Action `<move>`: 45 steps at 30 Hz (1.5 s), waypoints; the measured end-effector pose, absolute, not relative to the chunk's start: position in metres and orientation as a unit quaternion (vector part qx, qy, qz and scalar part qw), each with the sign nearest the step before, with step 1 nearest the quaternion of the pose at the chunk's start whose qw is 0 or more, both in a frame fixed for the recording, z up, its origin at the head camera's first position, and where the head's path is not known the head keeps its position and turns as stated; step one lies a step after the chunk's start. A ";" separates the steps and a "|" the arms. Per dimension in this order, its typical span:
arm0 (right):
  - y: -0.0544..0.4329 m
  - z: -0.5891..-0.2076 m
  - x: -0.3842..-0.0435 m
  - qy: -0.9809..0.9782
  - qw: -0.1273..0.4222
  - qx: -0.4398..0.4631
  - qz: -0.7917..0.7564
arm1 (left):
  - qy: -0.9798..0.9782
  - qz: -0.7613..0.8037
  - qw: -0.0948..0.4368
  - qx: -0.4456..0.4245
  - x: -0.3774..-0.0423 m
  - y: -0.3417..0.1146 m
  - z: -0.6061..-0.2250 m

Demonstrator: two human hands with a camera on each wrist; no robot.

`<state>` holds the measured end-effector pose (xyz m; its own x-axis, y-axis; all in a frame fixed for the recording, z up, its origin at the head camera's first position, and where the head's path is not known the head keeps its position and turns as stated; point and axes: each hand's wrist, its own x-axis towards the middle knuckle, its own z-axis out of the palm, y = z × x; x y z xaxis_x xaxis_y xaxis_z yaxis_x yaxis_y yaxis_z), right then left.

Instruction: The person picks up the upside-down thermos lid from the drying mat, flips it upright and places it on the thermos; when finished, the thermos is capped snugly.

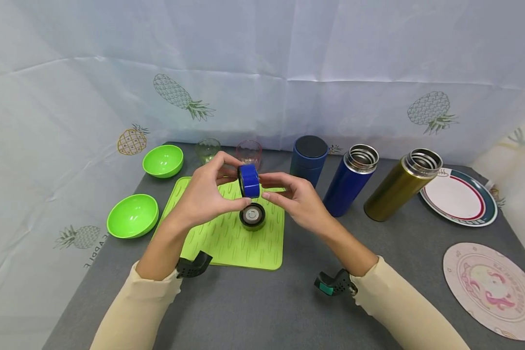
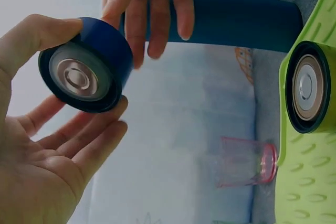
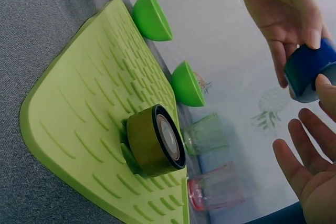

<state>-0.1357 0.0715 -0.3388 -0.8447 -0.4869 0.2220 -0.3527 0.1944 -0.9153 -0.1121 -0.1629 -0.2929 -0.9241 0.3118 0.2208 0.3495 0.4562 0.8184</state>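
Over the lime-green ridged mat [image 1: 227, 248], my left hand [image 1: 203, 192] holds a blue bottle lid [image 1: 250, 181] between thumb and fingers. The lid is tipped on its side, its pale round inner face showing in the left wrist view. My right hand [image 1: 304, 199] is at the lid's other side, fingers mostly straight; its thumb overlaps the lid in the right wrist view. Below the hands, a gold lid [image 3: 147, 142] lies on the mat with its underside up.
Behind to the right stand a capped dark blue bottle [image 1: 308, 160], an uncapped blue bottle [image 1: 349, 182] and an uncapped gold bottle [image 1: 395, 187]. Two green bowls [image 1: 133, 216] sit left. Two clear cups [image 1: 249, 148] stand behind the mat; a plate [image 1: 452, 194] and pink round mat [image 1: 468, 272] lie right.
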 end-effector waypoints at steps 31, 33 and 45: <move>0.075 -0.331 -0.132 0.733 0.049 -0.274 -0.621 | -0.851 -0.474 0.069 -0.215 -0.111 -0.157 -0.294; 0.075 -0.329 -0.131 0.721 0.047 -0.281 -0.631 | -0.851 -0.475 0.069 -0.213 -0.111 -0.156 -0.294; 0.080 -0.320 -0.128 0.712 -0.003 -0.309 -0.630 | -0.832 -0.498 0.062 -0.234 -0.111 -0.156 -0.292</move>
